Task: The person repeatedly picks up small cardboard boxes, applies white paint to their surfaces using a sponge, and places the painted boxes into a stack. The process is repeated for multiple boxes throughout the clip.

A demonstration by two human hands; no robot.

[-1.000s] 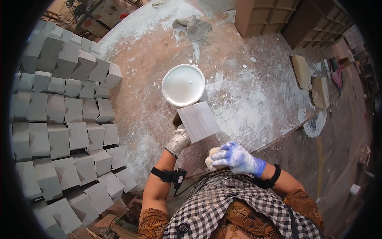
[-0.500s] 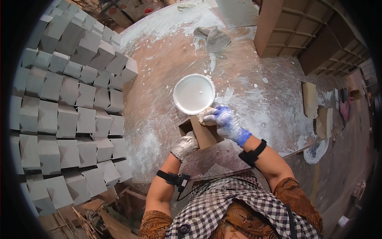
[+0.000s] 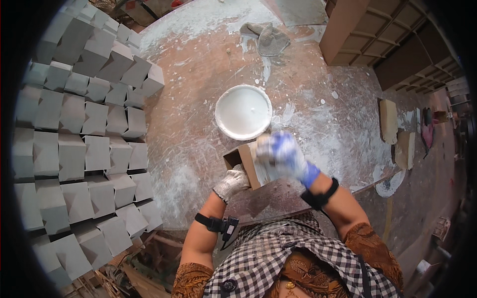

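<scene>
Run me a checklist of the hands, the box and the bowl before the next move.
1. Left hand on the box: ok, it holds the box at its open end.
2. Right hand with the pale pad: ok, though blur hides how the fingers grip it.
3. Bowl upright with white liquid inside: ok, it stands just beyond the box.
4. White covering every visible side of the box: not ok, one side shows brown.
5. Evenness of the white under the right hand: cannot tell, the hand covers part of it.
6. Grey cloth away from the hands: ok, it lies beyond the bowl.
</scene>
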